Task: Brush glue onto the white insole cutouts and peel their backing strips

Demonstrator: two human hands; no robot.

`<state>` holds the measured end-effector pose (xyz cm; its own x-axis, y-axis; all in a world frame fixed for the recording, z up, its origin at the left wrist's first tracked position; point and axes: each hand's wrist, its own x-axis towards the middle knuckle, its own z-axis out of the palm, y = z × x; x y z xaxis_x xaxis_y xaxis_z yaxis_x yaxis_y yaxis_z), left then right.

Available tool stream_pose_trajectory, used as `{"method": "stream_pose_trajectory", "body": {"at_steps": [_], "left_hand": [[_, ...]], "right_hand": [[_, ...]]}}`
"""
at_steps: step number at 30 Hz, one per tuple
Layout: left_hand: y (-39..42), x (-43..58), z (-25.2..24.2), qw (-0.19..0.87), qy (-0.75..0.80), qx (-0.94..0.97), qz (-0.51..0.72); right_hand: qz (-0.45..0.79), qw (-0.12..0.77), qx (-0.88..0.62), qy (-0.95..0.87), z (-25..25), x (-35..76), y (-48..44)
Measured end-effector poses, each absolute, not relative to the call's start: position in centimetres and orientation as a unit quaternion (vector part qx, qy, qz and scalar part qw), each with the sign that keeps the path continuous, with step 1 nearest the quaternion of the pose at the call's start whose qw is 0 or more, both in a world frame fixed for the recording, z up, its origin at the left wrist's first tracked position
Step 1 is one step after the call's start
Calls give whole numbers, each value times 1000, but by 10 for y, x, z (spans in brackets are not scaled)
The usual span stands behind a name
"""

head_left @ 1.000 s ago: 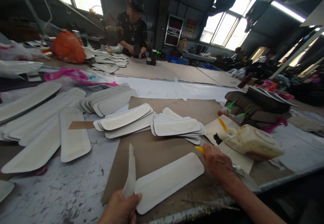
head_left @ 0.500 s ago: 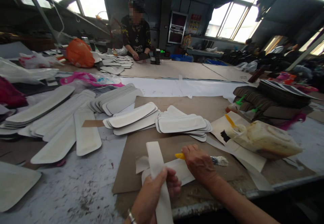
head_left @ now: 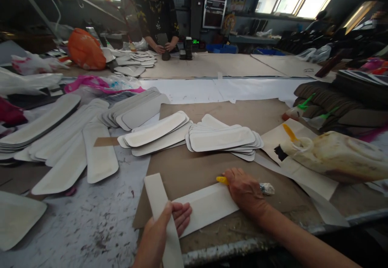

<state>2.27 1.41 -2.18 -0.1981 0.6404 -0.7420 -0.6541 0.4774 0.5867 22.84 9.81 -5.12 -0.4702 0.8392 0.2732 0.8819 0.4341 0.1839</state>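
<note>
The left hand pinches a long white strip between thumb and fingers, near the front edge of the bench. The strip lies across one end of a flat white piece that sits on brown cardboard. The right hand is curled around a yellow-handled brush and rests on the other end of the white piece. Just behind are stacks of white padded pieces. To the right lies a dirty glue jug on its side. Far across the bench, another person stands working.
</note>
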Motion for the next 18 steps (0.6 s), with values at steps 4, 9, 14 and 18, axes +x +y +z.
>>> {"method": "stream_pose_trajectory", "body": {"at_steps": [4, 9, 14, 18], "left_hand": [[1, 7, -17, 593, 604, 22, 532], [-14, -12, -8, 579, 639, 19, 506], [-18, -18, -9, 539, 688, 73, 481], [-13, -12, -19, 583, 670, 165, 428]], "right_hand": [[-158, 81, -503, -846, -49, 228, 97], [-185, 85, -496, -844, -33, 235, 96], [-170, 62, -558, -810, -15, 254, 91], [-19, -20, -656, -754, -12, 264, 87]]}}
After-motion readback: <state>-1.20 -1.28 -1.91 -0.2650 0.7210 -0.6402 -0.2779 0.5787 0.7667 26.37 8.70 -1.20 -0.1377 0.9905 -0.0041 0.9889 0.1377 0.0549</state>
